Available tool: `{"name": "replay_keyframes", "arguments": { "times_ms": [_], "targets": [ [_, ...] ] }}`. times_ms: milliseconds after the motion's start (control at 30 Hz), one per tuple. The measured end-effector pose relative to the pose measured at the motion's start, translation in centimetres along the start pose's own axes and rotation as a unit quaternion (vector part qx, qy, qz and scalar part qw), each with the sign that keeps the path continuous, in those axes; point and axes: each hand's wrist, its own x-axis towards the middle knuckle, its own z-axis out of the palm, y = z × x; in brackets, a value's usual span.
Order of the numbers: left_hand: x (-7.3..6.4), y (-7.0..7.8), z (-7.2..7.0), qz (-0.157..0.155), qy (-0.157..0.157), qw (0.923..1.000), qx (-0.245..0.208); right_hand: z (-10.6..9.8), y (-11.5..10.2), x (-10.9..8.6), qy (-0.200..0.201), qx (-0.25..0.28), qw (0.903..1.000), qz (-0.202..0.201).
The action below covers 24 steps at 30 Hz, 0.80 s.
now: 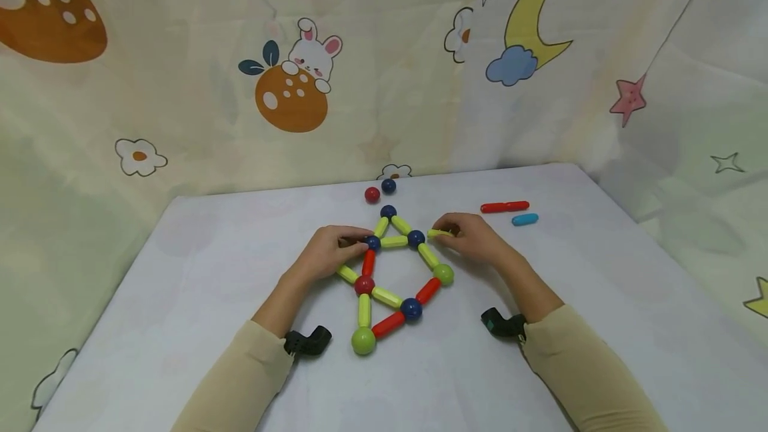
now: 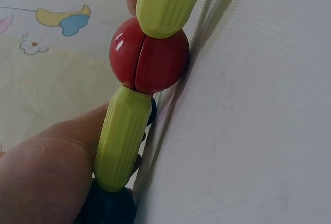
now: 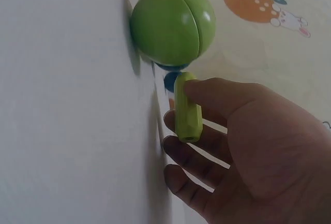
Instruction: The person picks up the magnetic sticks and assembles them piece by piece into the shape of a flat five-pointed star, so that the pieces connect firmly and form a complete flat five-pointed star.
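A flat frame of balls and short rods lies on the table. My left hand (image 1: pixel 325 250) pinches a dark blue ball (image 1: pixel 373 243) at its upper left, between thumb and fingers. Near that hand are a red ball (image 1: pixel 364 285) and a yellow-green rod (image 2: pixel 122 138), which runs to another dark ball, mostly cut off in the left wrist view. To the right, my right hand (image 1: pixel 474 235) holds a loose yellow-green rod (image 3: pixel 187 110) between thumb and fingers. Its tip points at a blue ball (image 1: pixel 416 239), close by. A green ball (image 1: pixel 443 275) sits just below.
Behind the frame lie a loose red ball (image 1: pixel 372 195) and a loose blue ball (image 1: pixel 389 185). Red rods (image 1: pixel 505 207) and a light blue rod (image 1: pixel 525 219) are at the back right. A printed cloth (image 1: pixel 384 85) hangs behind the white table (image 1: pixel 240 239).
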Motion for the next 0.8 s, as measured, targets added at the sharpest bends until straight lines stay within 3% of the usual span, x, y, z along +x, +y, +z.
{"name": "replay_keyframes", "arguments": {
  "times_ms": [600,800],
  "targets": [
    [-0.1,0.0,0.0,0.003,0.0,1.0,0.008,0.2,-0.5,-0.5,0.017,-0.014,0.9996,-0.016],
    [-0.2,-0.1,0.0,0.005,-0.001,1.0,0.004,-0.9,0.6,-1.1,0.077,-0.004,0.997,-0.006]
  ]
}}
